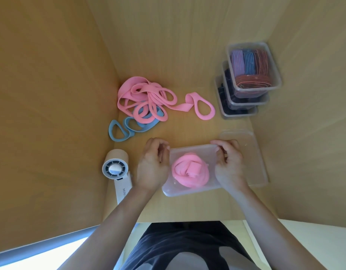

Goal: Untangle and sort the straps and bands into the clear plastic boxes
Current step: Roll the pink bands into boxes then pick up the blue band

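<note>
Clear box, long axis left-right between hands

Brightness: we see soft, even, warm light over the wooden table, neither dim nor harsh.
Source: the brightest patch we find is the pale strip at the lower left edge.
Shadows: faint and short, beneath the hands and along the stacked boxes.
Glare: mild sheen on the clear lid.
Distortion: wide-angle bending makes the side walls splay outward.
Focus: slightly soft overall; the lettering on the small fan is blurred.
</note>
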Action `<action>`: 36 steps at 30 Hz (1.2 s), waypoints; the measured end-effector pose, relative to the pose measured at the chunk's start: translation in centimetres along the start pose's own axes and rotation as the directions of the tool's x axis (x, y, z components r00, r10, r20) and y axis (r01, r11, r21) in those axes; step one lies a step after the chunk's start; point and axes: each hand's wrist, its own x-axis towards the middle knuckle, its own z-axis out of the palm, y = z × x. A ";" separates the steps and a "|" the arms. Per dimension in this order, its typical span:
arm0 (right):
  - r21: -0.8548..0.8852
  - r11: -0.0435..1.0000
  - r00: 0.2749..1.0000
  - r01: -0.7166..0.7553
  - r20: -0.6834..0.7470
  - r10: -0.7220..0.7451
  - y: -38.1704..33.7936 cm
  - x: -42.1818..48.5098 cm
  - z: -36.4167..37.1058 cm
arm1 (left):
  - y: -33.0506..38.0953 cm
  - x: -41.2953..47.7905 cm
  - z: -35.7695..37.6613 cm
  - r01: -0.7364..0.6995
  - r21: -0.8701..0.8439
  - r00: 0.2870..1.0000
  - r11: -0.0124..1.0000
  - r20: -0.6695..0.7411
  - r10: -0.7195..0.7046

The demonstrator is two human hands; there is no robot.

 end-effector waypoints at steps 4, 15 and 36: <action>-0.044 0.999 1.000 0.010 0.009 -0.009 -0.2 0.0 0.1 | 0.8 0.1 0.1 -0.358 0.340 0.931 0.870 0.065 0.359; -0.051 0.995 0.997 0.083 0.001 -0.083 -0.4 -0.1 0.0 | 3.1 -3.6 1.5 -0.337 0.593 0.913 0.732 0.395 0.101; -0.484 0.851 0.888 0.203 0.457 0.048 -2.7 0.3 -0.7 | 2.7 -2.0 1.5 -0.475 0.573 0.857 0.668 0.473 0.203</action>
